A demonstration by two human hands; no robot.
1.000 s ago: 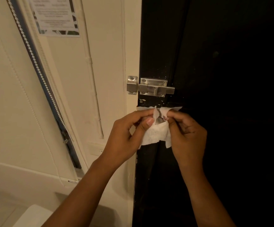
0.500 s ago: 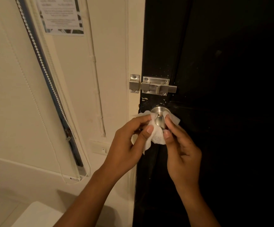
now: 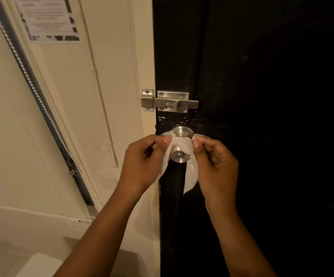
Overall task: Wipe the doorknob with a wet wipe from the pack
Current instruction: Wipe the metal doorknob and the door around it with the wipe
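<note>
Two bare hands meet at a steel doorknob [image 3: 180, 154] on a black door [image 3: 262, 136], each pinching one end of a white wet wipe [image 3: 182, 143] that is looped over the knob's neck. Far off at the knob's ten o'clock, a printed notice [image 3: 48, 19] is stuck on the cream wall [image 3: 12, 126], with a beaded cord [image 3: 30, 76] running diagonally below it. At the knob's nine o'clock, the left hand [image 3: 144, 162] grips its end between thumb and forefinger, other fingers curled in, and that end hangs down past the palm. At twelve o'clock, just above the knob, a steel slide bolt [image 3: 170, 101] spans the door edge and frame. At three o'clock, the right hand [image 3: 216, 166] pinches the other end, whose tail drops toward five o'clock. The knob's round face shows bare between the two strands.
</note>
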